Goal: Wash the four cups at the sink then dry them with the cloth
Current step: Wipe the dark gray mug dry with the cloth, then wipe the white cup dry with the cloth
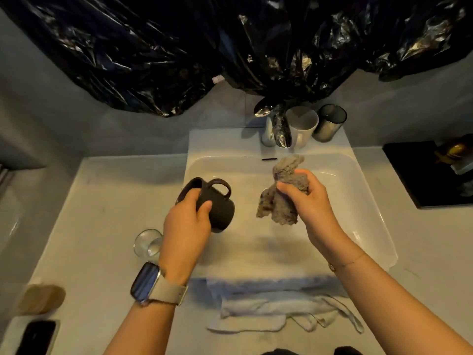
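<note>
My left hand (188, 221) grips a dark brown mug (215, 201) over the left rim of the white sink (368, 201); the mug is tilted, handle up, mouth facing left. Over the basin my right hand (304, 198) holds a crumpled grey cloth (281, 198). A clear glass (148, 243) stands on the counter left of the sink, partly behind my left wrist. A white mug (302, 126) and a dark glass tumbler (330, 123) stand on the sink's back ledge, right of the chrome tap (280, 131).
A white towel (279, 311) hangs over the sink's front edge. A phone (35, 336) and a tan round object (41, 298) lie at the counter's lower left. A black tray (425, 175) with items sits on the right. Black plastic sheeting (230, 47) hangs above.
</note>
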Available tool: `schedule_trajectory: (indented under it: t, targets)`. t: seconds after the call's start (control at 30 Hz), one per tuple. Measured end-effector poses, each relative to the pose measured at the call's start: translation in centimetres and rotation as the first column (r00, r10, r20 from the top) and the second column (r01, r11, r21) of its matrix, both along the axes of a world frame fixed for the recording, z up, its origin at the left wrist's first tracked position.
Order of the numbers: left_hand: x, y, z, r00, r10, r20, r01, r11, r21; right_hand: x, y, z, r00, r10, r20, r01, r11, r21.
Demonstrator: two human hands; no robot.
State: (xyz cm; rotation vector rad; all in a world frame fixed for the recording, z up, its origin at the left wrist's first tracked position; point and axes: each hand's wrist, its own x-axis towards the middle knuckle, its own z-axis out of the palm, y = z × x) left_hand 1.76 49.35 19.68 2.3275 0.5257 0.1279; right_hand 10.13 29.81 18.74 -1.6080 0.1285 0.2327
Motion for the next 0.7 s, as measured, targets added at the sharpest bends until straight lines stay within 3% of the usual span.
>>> schedule_trajectory:
  t: [0.17, 0.3, 0.37, 0.47, 0.57, 0.7]
  targets:
    - [-2.1, 8.9, -2.2, 0.993, 0.113, 0.015, -0.113, 0.956, 0.270, -2.4, 4.5, 0.1, 0.948, 0.234, -0.215, -0.151, 0.927, 0.343]
    - [-4.0, 15.0, -5.6, 0.972, 0.223, -0.075, -0.178, 0.904, 0.388, -3.0, 8.3, -0.4, 0.871, 0.370, -0.323, -0.175, 0.848, 0.500]
    - [-5.0, 17.5, -7.6, 0.956, 0.262, -0.134, -0.187, 0.892, 0.411, -3.0, 9.8, -1.1, 0.848, 0.365, -0.383, -0.151, 0.861, 0.486]
    - [-6.6, 19.9, -10.7, 0.931, 0.285, -0.229, -0.166, 0.887, 0.431, -3.1, 11.7, -2.4, 0.869, 0.255, -0.424, -0.113, 0.937, 0.331]
    - [-7.5, 20.3, -12.9, 0.922, 0.270, -0.279, -0.134, 0.896, 0.423, -3.2, 12.7, -3.0, 0.910, 0.184, -0.372, -0.126, 0.977, 0.174]
    - [-7.9, 20.3, -15.3, 0.935, 0.209, -0.285, -0.089, 0.919, 0.383, -3.5, 14.2, -3.6, 0.920, 0.162, -0.355, -0.132, 0.985, 0.109]
